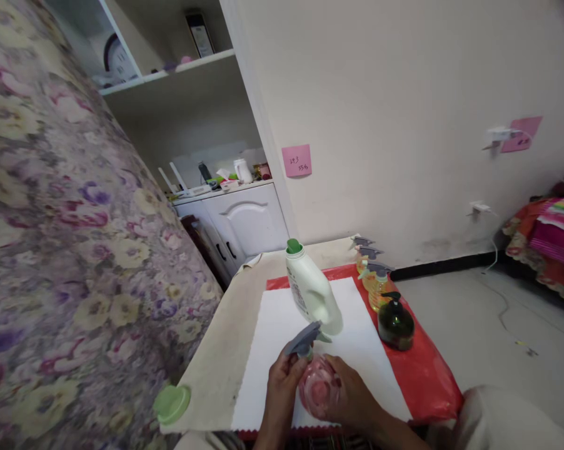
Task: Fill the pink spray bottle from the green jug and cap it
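Close in front of me, both hands hold a spray bottle with a clear pinkish body (318,389) and a grey trigger head (305,339). My left hand (281,381) is closed around the neck just under the trigger head. Wrapped about the right side of the body is my right hand (354,392). The bottle is tilted, its base turned toward me; whether the head is fully screwed on cannot be seen. Just beyond it, a pale green jug (317,290) with an open-looking green spout stands on the white sheet (267,356).
Along the right edge of the red cloth (427,375) stand a dark green pump bottle (395,325) and several yellowish spray bottles (378,294). A light green cap (172,403) lies at the table's near left corner. A floral curtain (89,250) hangs at left.
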`<state>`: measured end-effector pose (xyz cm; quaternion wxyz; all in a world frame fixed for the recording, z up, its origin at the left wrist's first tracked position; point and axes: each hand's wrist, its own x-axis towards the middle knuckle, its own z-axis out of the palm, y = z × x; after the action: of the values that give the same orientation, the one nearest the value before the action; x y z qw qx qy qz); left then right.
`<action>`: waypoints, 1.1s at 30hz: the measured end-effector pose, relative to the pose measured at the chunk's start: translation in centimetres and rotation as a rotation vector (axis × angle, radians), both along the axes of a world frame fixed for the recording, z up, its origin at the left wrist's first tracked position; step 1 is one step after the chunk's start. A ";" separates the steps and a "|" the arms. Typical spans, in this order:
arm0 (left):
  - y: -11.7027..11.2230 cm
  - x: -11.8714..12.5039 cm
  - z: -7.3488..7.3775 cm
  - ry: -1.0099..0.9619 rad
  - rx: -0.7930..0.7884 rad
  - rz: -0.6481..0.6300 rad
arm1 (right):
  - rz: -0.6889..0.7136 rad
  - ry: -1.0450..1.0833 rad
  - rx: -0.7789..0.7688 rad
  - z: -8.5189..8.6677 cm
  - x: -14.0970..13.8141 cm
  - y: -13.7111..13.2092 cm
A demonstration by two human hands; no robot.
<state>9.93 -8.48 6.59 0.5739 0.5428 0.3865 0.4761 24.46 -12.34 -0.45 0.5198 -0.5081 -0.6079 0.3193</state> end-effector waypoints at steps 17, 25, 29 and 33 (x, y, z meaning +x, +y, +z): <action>0.7 -0.6 -1.1 0.058 -0.007 -0.060 | -0.019 0.012 -0.065 0.4 0.0 -0.4; 0.4 0.3 -1.1 0.007 0.017 0.013 | -0.070 -0.111 -0.003 0.1 -0.3 0.3; 0.6 0.6 -0.5 -0.055 0.037 -0.016 | -0.058 -0.130 0.011 0.2 0.0 0.7; 0.4 0.8 0.0 -0.070 0.055 -0.043 | -0.040 -0.178 -0.048 1.0 0.3 0.7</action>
<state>10.72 -8.06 6.63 0.5821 0.5493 0.3412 0.4929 24.80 -11.67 0.58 0.4579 -0.5589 -0.6335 0.2769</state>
